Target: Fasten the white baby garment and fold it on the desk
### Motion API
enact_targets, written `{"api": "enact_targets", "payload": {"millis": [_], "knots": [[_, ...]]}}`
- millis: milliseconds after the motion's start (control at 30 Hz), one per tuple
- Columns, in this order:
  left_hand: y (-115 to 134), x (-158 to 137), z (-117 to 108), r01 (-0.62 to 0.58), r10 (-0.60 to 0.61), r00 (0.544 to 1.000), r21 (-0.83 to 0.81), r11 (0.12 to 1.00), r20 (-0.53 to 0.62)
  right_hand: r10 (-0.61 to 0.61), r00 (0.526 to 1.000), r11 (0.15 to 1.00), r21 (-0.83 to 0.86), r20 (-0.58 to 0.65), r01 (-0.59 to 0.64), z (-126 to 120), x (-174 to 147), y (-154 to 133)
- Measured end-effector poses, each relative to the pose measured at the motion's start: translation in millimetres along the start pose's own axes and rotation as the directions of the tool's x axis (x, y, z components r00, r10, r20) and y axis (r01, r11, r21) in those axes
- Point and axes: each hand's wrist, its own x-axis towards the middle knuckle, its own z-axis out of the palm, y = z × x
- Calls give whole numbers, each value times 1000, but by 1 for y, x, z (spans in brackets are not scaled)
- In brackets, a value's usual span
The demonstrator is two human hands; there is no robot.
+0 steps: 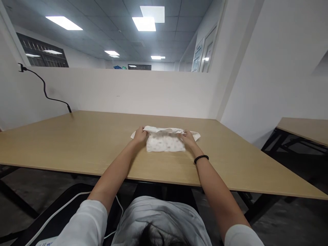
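Observation:
A white cloth [166, 142] with small faint spots is held up over the table [89, 136], its lower part hanging down and blurred. My left hand [140, 134] grips its upper left edge, fingers closed around the fabric. On the other side my right hand [188, 137] pinches the upper right edge, below a dark beaded bracelet [201, 159] on the wrist. Between the hands the top edge is folded and bunched. Loose corners stick out past both hands. What kind of cloth item it is, I cannot make out.
A black gooseneck phone holder [44, 89] rises at the table's back left corner. Behind the table runs a low white wall [143, 92]. Another table [307, 128] stands to the right. A white cable [64, 201] loops beside my left side.

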Motion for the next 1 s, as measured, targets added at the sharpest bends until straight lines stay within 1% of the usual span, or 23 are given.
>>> {"api": "enact_targets", "payload": {"millis": [100, 167, 233, 300, 367, 433, 467, 500, 567, 633, 700, 767, 833, 867, 900, 933, 967, 1000], "knots": [[4, 0, -2, -88, 71, 986, -104, 991, -153, -124, 992, 984, 125, -17, 126, -4, 3, -6], [5, -1, -5, -142, 115, 972, -128, 982, -203, -179, 983, 964, 192, -40, 183, -7, 4, -7], [3, -3, -9, -164, 154, 972, -37, 986, -180, -175, 984, 956, 235, -34, 178, -11, 4, -7], [1, -5, -14, -200, 217, 968, 138, 970, -126, -138, 990, 961, 240, -3, 135, -14, 2, -4], [-1, -7, -19, -231, 260, 964, 318, 920, -51, -80, 997, 985, 156, -3, 80, -16, -1, -2], [-3, -9, -23, -221, 234, 972, 429, 876, 22, -30, 998, 999, -44, -47, 28, -17, -6, -1], [-3, -10, -25, -206, 205, 977, 454, 867, 51, -18, 997, 985, -172, -72, 6, -17, -8, -1], [-4, -11, -27, -192, 178, 981, 464, 865, 74, -14, 996, 954, -300, -90, -14, -17, -10, -1], [-4, -12, -31, -177, 144, 984, 457, 872, 106, -16, 994, 861, -507, -106, -40, -16, -13, -3], [-3, -13, -33, -162, 124, 986, 445, 881, 114, -23, 992, 777, -626, -124, -61, -15, -15, -7], [-1, -13, -34, -102, 80, 994, 455, 885, 68, -51, 986, 730, -680, -158, -71, -14, -17, -11], [2, -13, -34, 1, 19, 999, 492, 871, -35, -115, 971, 708, -703, -208, -66, -13, -18, -14], [6, -13, -30, 73, -4, 991, 528, 846, -131, -206, 953, 702, -712, -224, -15, -10, -20, -16], [7, -14, -28, 70, 13, 989, 539, 839, -148, -254, 946, 701, -712, -201, 36, -8, -21, -17], [8, -14, -25, 33, 48, 990, 543, 839, -134, -292, 944, 701, -706, -153, 102, -5, -21, -17], [9, -15, -21, -34, 96, 991, 536, 844, -89, -314, 946, 702, -691, -82, 173, -1, -22, -16], [10, -16, -17, -121, 152, 988, 512, 850, -19, -318, 948, 705, -668, 5, 240, 3, -23, -16], [10, -17, -13, -217, 209, 975, 470, 856, 69, -305, 947, 710, -637, 103, 299, 6, -24, -15]]}}
